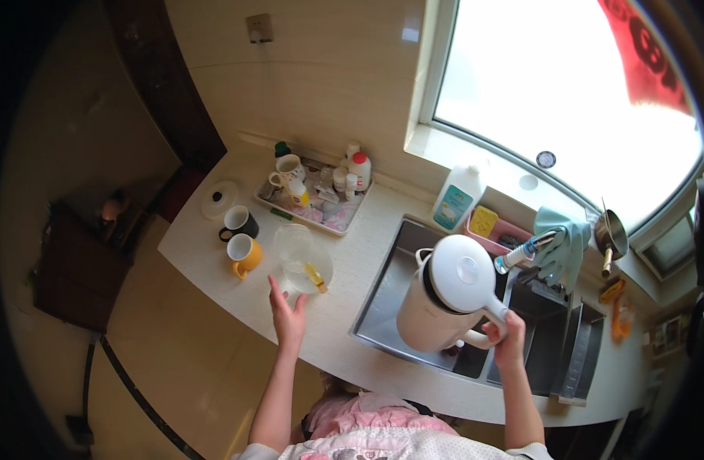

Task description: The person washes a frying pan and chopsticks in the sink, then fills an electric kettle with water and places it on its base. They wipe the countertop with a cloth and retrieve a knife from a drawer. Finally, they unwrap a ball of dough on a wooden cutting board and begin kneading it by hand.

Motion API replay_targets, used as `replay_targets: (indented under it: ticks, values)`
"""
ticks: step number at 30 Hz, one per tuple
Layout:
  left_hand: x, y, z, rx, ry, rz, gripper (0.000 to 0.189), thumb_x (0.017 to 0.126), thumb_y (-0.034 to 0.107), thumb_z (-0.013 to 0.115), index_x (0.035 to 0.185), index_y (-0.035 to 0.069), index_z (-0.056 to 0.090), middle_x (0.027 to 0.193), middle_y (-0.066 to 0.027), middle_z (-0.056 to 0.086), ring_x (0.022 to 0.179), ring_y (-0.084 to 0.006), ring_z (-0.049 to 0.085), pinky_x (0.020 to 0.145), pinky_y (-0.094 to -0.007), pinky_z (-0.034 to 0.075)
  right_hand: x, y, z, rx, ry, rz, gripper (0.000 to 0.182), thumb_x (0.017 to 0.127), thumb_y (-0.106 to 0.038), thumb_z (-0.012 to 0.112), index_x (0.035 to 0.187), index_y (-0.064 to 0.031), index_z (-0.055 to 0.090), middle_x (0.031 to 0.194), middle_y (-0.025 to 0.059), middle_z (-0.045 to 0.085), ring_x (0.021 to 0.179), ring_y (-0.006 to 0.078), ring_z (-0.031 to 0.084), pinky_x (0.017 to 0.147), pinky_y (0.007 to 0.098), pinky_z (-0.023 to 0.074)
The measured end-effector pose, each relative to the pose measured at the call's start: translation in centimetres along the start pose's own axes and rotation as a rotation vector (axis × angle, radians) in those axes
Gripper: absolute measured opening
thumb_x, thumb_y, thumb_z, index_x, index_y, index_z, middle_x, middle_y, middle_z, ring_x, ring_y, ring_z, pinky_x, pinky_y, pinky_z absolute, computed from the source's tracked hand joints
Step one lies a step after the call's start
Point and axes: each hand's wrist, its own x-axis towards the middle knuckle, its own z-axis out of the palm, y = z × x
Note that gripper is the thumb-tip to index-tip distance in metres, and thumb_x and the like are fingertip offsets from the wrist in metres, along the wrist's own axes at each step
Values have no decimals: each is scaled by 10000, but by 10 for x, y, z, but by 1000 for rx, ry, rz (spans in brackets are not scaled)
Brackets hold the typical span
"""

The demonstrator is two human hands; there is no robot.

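My right hand (508, 336) is closed around the handle of a white electric kettle (438, 322), which I hold above the steel sink (381, 305). The kettle's white lid (455, 270) is on, and its spout points away to the upper left. Over the counter's front part, my left hand (289, 316) is empty with its fingers spread. Just beyond its fingertips is a clear jug-like vessel (294, 253) with a yellow piece (316, 279) on its near side. A yellow mug (243, 250) and a black mug (240, 221) stand left of this vessel.
A tray (343, 230) holds a patterned mug (290, 167) and several bottles. Behind the sink are a large detergent bottle (458, 195), a pink basket (490, 244) with a yellow sponge (483, 221), and rubber gloves (562, 241). A white lid (220, 201) lies at the counter's left end.
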Motion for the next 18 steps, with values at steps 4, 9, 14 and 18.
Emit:
replay_targets:
  ticks: [4,9,14,18]
  values:
    - [-59,17,-3,-61,-56,-120,699,822,70,589,1397,91,192,1275,-212,396,925,-245,540,834,-352,437,34,39,-6,-21,124,117,347,791,-396,522,754,-52,539,560,3,480,491,92,492,496,217,400]
    - [-119,30,-18,-88,-71,-228,602,843,21,542,1374,81,265,1235,-175,445,844,-146,541,761,-266,451,39,58,-39,-118,67,222,359,856,-375,496,709,-50,536,575,11,480,477,75,429,439,226,321]
    - [-122,30,-10,-98,-144,-224,519,842,14,544,1324,45,352,1158,-139,519,788,-111,538,722,-241,454,68,76,-18,-212,28,214,390,892,-347,470,658,-37,507,543,5,452,440,86,409,449,244,379]
    - [-93,40,-8,-100,-152,-136,446,827,10,550,1256,26,427,1096,-146,558,809,-195,589,735,-307,476,83,56,4,-427,-62,300,468,876,-428,473,629,-32,506,530,7,440,418,92,401,407,253,372]
